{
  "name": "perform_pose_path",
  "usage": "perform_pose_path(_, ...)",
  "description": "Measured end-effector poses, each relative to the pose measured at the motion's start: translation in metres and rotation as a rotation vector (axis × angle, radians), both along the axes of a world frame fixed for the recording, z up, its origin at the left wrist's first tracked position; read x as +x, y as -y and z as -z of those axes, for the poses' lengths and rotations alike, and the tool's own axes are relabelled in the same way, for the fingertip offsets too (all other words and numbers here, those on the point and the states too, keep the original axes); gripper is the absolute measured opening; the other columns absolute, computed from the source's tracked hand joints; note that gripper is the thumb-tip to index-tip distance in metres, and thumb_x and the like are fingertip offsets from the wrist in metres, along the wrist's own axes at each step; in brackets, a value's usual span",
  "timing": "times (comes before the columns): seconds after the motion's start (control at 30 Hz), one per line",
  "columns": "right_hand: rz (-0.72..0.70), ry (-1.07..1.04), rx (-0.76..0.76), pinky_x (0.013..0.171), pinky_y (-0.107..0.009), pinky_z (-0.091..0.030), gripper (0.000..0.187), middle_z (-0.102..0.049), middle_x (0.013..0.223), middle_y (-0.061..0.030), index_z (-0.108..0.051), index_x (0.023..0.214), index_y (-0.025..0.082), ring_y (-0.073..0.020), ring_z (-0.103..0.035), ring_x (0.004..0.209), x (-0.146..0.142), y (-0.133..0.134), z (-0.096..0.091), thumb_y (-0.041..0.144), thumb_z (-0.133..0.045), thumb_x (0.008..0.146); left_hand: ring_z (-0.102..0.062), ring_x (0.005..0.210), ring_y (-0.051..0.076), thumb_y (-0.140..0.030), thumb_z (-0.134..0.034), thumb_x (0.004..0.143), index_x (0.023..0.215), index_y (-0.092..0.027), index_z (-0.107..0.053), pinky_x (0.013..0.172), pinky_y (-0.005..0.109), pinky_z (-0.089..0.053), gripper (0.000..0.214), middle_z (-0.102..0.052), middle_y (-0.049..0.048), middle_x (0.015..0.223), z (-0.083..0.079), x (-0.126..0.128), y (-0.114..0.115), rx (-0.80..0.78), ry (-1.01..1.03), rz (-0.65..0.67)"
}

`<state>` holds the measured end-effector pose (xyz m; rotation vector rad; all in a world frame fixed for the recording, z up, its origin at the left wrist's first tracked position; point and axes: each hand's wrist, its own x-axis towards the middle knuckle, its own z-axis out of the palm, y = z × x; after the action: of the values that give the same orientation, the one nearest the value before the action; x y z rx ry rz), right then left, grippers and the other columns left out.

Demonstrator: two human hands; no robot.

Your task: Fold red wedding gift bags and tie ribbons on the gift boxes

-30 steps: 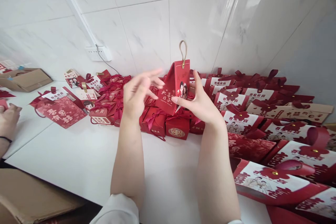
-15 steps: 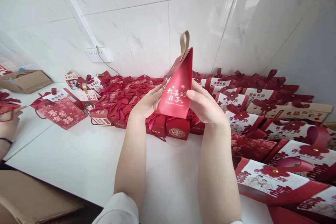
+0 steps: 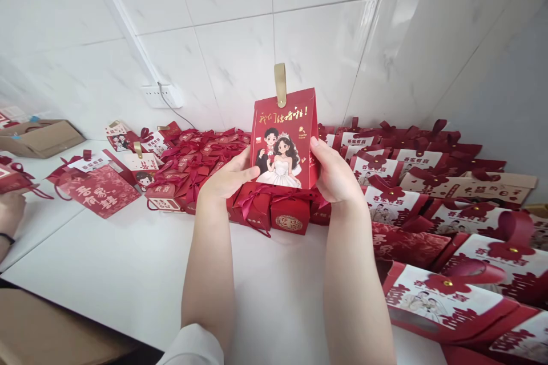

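Fingers (image 3: pixel 253 173) of both hands are partly curled, opened to the width of one red box (image 3: pixel 278 145) and holding it between them: left hand (image 3: pixel 226 178) at its nine o'clock edge, thumb near the front; right hand (image 3: pixel 337 175) at its three o'clock side. Grip looks light. Red box near upright, face with a printed couple towards the person, tan strap (image 3: pixel 279 82) up at twelve. It is held up by the ribboned small boxes (image 3: pixel 290 217); whether its base touches them, can't tell. Step in hand, as I read it: steadying the box, front squared. Next move would call for even pressure from both sides, lest the card buckle.

Outward: small boxes from six round to nine. White-topped boxes (image 3: pixel 445 296) in rows, three to five. Bench (image 3: pixel 278 285) at six, tiled wall (image 3: pixel 325 40) at twelve. Near nine, a co-worker's hand (image 3: pixel 11 208) beside a corded box (image 3: pixel 12 179).
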<state>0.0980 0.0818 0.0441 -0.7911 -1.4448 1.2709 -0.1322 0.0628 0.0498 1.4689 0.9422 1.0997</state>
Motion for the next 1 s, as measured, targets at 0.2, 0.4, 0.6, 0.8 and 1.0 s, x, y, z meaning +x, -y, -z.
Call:
perform_pose_path(0.2, -0.049, -0.073, 0.038, 0.089, -0.038, -0.060, 0.052, -0.074, 0.128, -0.0042, -0.066, 0.130, 0.029, -0.0244, -0.072, 0.110, 0.009, -0.010, 0.013, 0.056, -0.067, 0.085, -0.058, 0.132, 0.033, -0.041, -0.090, 0.067, 0.143, -0.034, -0.055, 0.101, 0.038, -0.055, 0.084, -0.057, 0.0075, 0.149, -0.006, -0.008, 0.007, 0.027, -0.022, 0.004)
perform_pose_path(0.4, 0.221, -0.013, -0.091, 0.092, -0.036, -0.058, 0.068, -0.074, 0.124, -0.0072, -0.065, 0.130, 0.026, -0.0250, -0.068, 0.118, 0.002, -0.012, 0.008, 0.066, -0.019, 0.101, -0.060, 0.130, 0.032, -0.032, -0.089, 0.068, 0.143, -0.036, -0.052, 0.098, 0.039, -0.056, 0.084, -0.061, 0.0069, 0.144, -0.016, 0.003, 0.010, 0.047, -0.120, -0.022)
perform_pose_path(0.6, 0.360, 0.151, 0.073, 0.101, -0.038, -0.056, 0.078, -0.059, 0.148, -0.0029, -0.041, 0.153, 0.034, -0.0261, -0.056, 0.137, -0.004, -0.008, 0.009, 0.079, -0.017, 0.094, -0.067, 0.115, 0.027, -0.036, -0.084, 0.074, 0.111, -0.026, -0.065, 0.091, 0.036, -0.057, 0.043, -0.069, 0.0061, 0.126, -0.012, 0.024, 0.002, 0.045, 0.013, -0.075)
perform_pose_path(0.8, 0.418, 0.106, -0.057, 0.105, -0.041, -0.054, 0.069, -0.060, 0.146, -0.0037, -0.048, 0.150, 0.033, -0.0267, -0.055, 0.138, -0.006, -0.011, 0.013, 0.071, -0.026, 0.097, -0.071, 0.090, 0.023, -0.049, -0.070, 0.086, 0.101, -0.021, -0.074, 0.083, 0.033, -0.057, 0.032, -0.075, 0.0052, 0.100, -0.011, 0.051, 0.003, 0.085, 0.010, -0.112)
perform_pose_path(1.0, 0.431, 0.127, -0.067, 0.099, -0.032, -0.056, 0.063, -0.062, 0.144, -0.0023, -0.061, 0.134, 0.030, -0.0244, -0.060, 0.132, -0.003, -0.008, 0.005, 0.068, -0.026, 0.099, -0.068, 0.097, 0.023, -0.049, -0.063, 0.090, 0.087, -0.020, -0.071, 0.090, 0.031, -0.053, 0.030, -0.073, 0.0020, 0.097, -0.010, 0.051, 0.001, 0.202, -0.157, -0.190)
